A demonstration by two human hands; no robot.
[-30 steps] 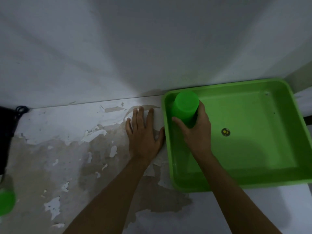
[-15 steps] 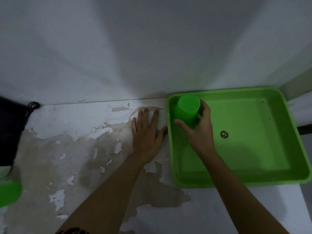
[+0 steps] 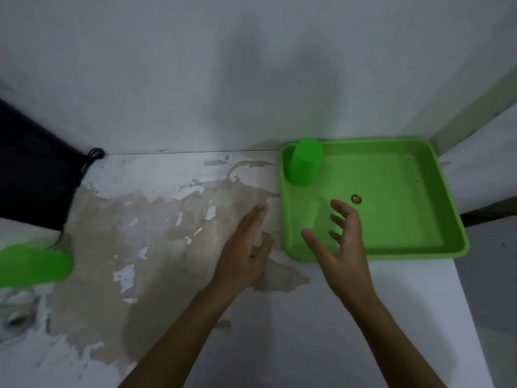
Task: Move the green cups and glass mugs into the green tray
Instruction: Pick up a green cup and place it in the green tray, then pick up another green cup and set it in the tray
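Observation:
A green cup [image 3: 305, 162] stands upside down in the far left corner of the green tray [image 3: 436, 191]. My right hand [image 3: 340, 242] hovers over the tray's near left part with fingers spread, holding nothing. My left hand [image 3: 246, 247] is just left of the tray above the table, fingers extended, also holding nothing. A second green cup [image 3: 33, 266] shows blurred at the far left edge of the view. No glass mug is in view.
The table [image 3: 167, 275] has a worn top with peeling white paint and runs against a white wall. A dark object with a cord [image 3: 36, 169] sits at the back left. A small round sticker [image 3: 355, 198] marks the tray's floor.
My right hand has let go of the green cup and drawn back toward me. My left hand lifted off the table and also pulled back. The view shifted left.

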